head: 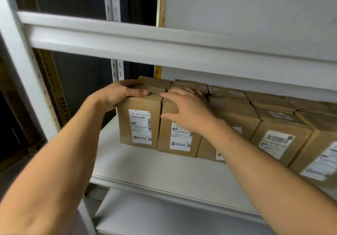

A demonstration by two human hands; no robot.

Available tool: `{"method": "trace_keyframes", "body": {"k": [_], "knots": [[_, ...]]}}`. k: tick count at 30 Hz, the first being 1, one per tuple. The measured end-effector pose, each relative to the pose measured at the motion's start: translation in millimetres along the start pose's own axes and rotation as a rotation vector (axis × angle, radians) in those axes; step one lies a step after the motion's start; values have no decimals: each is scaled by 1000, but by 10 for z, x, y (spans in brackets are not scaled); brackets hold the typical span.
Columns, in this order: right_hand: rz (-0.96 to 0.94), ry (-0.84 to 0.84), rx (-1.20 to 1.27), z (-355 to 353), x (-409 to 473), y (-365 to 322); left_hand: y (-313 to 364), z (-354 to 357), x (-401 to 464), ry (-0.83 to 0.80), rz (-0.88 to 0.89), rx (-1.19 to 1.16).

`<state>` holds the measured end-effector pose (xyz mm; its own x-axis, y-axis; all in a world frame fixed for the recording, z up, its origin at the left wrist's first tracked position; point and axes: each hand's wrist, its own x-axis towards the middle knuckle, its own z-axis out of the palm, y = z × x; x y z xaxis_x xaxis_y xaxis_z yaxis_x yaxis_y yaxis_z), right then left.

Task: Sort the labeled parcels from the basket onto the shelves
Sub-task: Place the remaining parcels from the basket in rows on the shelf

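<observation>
Right forearm hides the third box's label; rightmost boxes blur, cut by the frame. Left hand point(118, 94) grips the end parcel point(139, 118) at its top-left corner on the shelf point(145, 167). Right hand point(186, 110), fingers spread loosely, touches the neighbouring parcel point(179, 136).

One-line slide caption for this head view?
Left hand grips the end parcel on the white shelf while the right hand rests, fingers spread, on the next parcel.

Both bare forearms reach forward and up; the left hand point(118, 94) curls, fingers bent over an edge, thumb extended; the right hand point(186, 110) spreads open, fingers straight, palm forward.
</observation>
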<state>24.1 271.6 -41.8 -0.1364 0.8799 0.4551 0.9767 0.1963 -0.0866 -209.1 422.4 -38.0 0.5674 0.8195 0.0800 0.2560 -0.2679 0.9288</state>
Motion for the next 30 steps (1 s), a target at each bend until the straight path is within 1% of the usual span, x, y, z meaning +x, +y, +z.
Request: {"method": "trace_keyframes", "body": {"k": [2,5,7,10,17,22,26,28,30], "knots": [[78,-78,-11,-173,-34,226,-12,-3,10,-4,-13,-11],[205,-273,-30,-388,-89,564,-23,16,21,18,-29,-33],[237,-395,-9,-447,-67,646,-11,30,22,41,-40,-43],[236,-454,-41,-449,-13,652,11,37,-3,52,-43,-60],[194,-397,29,-468,-160,776,47,112,-55,33,-52,-88],[202,-385,17,-448,-147,754,71,108,-64,41,-53,-34],[170,-284,52,-466,-231,696,105,75,-75,45,-57,44],[144,-197,69,-497,-382,690,140,61,-130,90,-44,125],[132,-113,83,-566,-620,740,154,51,-204,213,-41,209]]}}
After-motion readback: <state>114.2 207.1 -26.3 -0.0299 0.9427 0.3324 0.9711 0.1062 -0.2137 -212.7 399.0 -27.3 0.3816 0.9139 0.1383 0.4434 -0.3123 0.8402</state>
